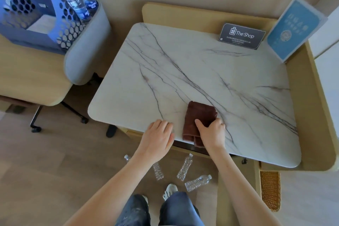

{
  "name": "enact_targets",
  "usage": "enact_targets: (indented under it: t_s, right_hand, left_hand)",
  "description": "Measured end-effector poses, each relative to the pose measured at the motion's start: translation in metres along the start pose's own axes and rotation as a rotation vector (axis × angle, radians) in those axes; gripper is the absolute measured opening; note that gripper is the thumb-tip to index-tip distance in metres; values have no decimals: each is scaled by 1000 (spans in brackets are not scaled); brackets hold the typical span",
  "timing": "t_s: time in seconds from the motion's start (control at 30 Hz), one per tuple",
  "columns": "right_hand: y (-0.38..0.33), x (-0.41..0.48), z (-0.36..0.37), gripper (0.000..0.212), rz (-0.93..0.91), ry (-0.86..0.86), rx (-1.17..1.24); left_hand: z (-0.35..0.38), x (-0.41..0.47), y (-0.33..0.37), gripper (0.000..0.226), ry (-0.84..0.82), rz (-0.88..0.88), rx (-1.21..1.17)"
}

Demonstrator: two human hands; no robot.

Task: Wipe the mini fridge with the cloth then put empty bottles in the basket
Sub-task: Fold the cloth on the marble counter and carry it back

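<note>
A folded brown cloth (197, 115) lies on the white marble top (183, 71) at its near edge. My right hand (211, 132) grips the cloth, thumb on top and fingers curled around its right side. My left hand (157, 139) rests flat on the marble edge just left of the cloth. Three empty clear bottles lie on the wooden floor below: one (157, 170) partly hidden by my left arm, one (184, 168) in the middle, one (198, 182) nearest my feet. A woven basket (270, 189) stands on the floor at the right.
A dark "The Shop" card (242, 35) and a blue sign (293, 29) stand at the back of the marble top. A blue perforated rack (60, 24) with full water bottles (78, 0) sits on a chair at the left.
</note>
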State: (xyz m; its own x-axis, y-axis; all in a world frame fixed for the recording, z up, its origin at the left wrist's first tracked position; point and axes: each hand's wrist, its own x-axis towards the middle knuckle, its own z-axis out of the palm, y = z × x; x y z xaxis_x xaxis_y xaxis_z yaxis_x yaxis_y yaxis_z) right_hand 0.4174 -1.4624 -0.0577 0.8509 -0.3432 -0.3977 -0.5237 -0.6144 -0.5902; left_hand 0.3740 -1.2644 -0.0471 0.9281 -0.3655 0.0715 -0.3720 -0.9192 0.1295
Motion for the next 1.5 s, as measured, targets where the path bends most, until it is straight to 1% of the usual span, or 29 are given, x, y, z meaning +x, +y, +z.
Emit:
enact_targets:
  t_s: [0.07, 0.13, 0.2, 0.27, 0.33, 0.4, 0.43, 0.5, 0.57, 0.6, 0.73, 0.83, 0.97, 1.07, 1.17, 1.33, 1.4, 1.5]
  right_hand:
    - [0, 4, 2, 40, 104, 3, 217]
    - [1, 8, 7, 37, 156, -11, 349]
    - [0, 8, 13, 35, 165, -36, 423]
    - [-2, 3, 19, 34, 48, -17, 359]
    - [-5, -5, 23, 43, -78, 5, 310]
    - [-9, -14, 27, 52, -135, 3, 317]
    - [-13, -20, 28, 53, -152, -14, 332]
    - [-24, -35, 32, 46, -187, -74, 377]
    - [-40, -53, 37, 26, -225, -170, 434]
    - [-50, -63, 40, 20, -247, -227, 455]
    - [-87, -101, 57, 16, -362, -455, 461]
    - [-106, -129, 77, 17, -460, -565, 405]
    - [-119, -171, 110, 32, -495, -689, 320]
    - [-122, -198, 138, 30, -517, -743, 263]
    - [-128, -224, 172, 31, -524, -767, 235]
    - [-149, -269, 237, 18, -493, -744, 262]
    - [-160, -290, 266, 20, -463, -726, 283]
    - [-181, -320, 305, 29, -404, -699, 315]
  left_hand:
    - [4, -14, -4, 37, -24, -20, 15]
    - [9, -28, -6, 32, -61, -60, 15]
    - [10, -42, -8, 33, -87, -103, -3]
    - [7, -55, -12, 35, -68, -141, -29]
    - [1, -70, -17, 35, -12, -173, -49]
    - [-6, -86, -24, 34, 52, -206, -63]
    - [-10, -95, -28, 34, 79, -232, -66]
    - [-22, -112, -35, 38, 140, -305, -61]
    - [-37, -131, -43, 40, 215, -387, -43]
    - [-45, -141, -46, 40, 250, -429, -27]
    - [-72, -187, -59, 41, 350, -613, 36]
    - [-82, -226, -66, 39, 379, -742, 54]
    - [-79, -281, -72, 35, 354, -869, 51]
    - [-76, -315, -78, 38, 313, -952, 23]
    - [-75, -349, -96, 37, 291, -984, -13]
    - [-77, -407, -158, 37, 245, -974, -68]
    - [-81, -435, -192, 39, 221, -958, -81]
    - [-98, -478, -247, 41, 205, -950, -64]
